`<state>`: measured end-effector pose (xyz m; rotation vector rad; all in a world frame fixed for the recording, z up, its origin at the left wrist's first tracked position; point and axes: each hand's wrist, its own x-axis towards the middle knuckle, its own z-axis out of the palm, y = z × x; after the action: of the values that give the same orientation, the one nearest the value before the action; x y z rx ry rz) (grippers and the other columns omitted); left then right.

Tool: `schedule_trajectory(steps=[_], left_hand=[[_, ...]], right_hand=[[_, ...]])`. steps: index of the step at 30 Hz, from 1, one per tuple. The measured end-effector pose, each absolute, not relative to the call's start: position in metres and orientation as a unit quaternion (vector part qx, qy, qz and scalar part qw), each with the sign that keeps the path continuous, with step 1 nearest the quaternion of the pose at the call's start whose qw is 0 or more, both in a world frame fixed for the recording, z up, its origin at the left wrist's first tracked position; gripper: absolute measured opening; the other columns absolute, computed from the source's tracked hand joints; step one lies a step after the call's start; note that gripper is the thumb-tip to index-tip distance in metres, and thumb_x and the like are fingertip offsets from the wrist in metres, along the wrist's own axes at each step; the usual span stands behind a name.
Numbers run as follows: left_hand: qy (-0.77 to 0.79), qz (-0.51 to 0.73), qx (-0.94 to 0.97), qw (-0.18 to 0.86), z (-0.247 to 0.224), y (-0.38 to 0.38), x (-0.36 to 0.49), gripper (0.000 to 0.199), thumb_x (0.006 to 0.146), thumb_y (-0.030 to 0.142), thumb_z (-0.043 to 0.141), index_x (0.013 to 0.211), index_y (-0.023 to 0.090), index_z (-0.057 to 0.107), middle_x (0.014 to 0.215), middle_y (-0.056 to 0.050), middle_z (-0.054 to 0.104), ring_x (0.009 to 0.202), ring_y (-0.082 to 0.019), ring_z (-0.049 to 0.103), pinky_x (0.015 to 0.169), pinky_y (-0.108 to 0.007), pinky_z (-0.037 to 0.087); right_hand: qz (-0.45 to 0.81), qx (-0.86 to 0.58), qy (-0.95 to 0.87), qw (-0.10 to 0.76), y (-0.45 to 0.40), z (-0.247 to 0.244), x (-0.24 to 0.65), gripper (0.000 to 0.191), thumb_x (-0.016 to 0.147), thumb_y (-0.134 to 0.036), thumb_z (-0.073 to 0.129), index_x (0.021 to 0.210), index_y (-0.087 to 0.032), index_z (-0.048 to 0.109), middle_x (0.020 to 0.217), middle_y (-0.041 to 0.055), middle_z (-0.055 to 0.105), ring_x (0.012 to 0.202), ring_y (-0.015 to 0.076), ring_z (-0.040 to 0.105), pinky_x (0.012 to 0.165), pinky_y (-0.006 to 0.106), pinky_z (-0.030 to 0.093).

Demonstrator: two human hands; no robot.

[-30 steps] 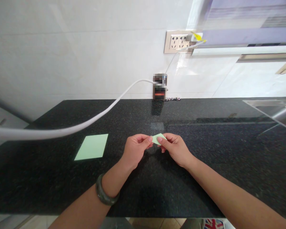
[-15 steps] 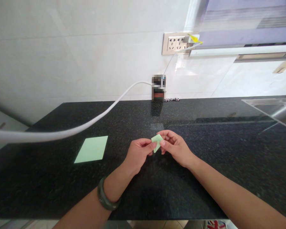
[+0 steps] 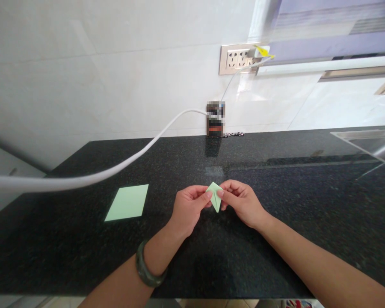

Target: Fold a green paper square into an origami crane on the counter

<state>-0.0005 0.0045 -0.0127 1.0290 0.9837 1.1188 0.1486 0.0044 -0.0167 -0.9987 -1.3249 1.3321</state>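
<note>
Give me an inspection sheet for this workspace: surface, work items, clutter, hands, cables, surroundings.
Surface: dark speckled countertop, glossy.
Work items: folded green paper, held; green sheet flat at left.
Clutter: pixelated object upright by the wall; beaded strand beside it.
Hands: left hand and right hand both pinch the folded green paper.
Cables: white cable, left edge to pixelated object; thin cord to outlet panel.
Surroundings: sink at right.

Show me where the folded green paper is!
In the head view, the folded green paper is below centre, held by the left hand and right hand, to the right of the flat green sheet.
</note>
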Motion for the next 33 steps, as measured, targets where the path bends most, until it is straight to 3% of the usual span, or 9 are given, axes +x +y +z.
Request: schedule_trajectory(steps=[16,24,28,33], left_hand=[[0.392,0.511,0.456,0.614,-0.01,0.0,0.002,0.01,0.066,0.013,0.063,0.071,0.014,0.056,0.062,0.003,0.059,0.056,-0.008,0.055,0.056,-0.02,0.046],[0.391,0.501,0.449,0.628,-0.011,0.0,0.0,0.007,0.066,0.015,0.064,0.067,0.014,0.057,0.061,0.002,0.059,0.056,-0.009,0.056,0.059,-0.024,0.046],[0.374,0.49,0.415,0.669,-0.008,-0.001,-0.001,0.019,0.066,0.018,0.064,0.084,0.016,0.058,0.067,0.001,0.063,0.06,-0.011,0.059,0.061,-0.027,0.047],[0.39,0.425,0.426,0.696,-0.007,0.0,-0.004,0.028,0.076,0.037,0.053,0.074,0.011,0.061,0.063,-0.005,0.063,0.057,-0.012,0.058,0.056,-0.025,0.046]], right_hand=[[0.573,-0.368,-0.529,0.506,0.003,-0.018,0.146,0.011,0.071,-0.023,0.064,0.077,-0.016,0.059,0.055,-0.0039,0.056,0.042,0.0049,0.049,0.041,0.017,0.04],[0.59,-0.325,-0.522,0.524,0.006,-0.028,0.148,0.004,0.073,-0.02,0.061,0.075,-0.017,0.063,0.057,-0.0023,0.06,0.042,0.0051,0.05,0.041,0.017,0.039],[0.57,-0.331,-0.528,0.536,0.006,-0.027,0.15,0.003,0.073,-0.019,0.061,0.074,-0.018,0.064,0.058,-0.0021,0.06,0.044,0.006,0.051,0.042,0.019,0.04],[0.494,-0.346,-0.596,0.53,0.002,-0.018,0.152,0.006,0.074,-0.019,0.059,0.074,-0.019,0.064,0.064,-0.0009,0.058,0.05,0.0078,0.053,0.048,0.022,0.044]])
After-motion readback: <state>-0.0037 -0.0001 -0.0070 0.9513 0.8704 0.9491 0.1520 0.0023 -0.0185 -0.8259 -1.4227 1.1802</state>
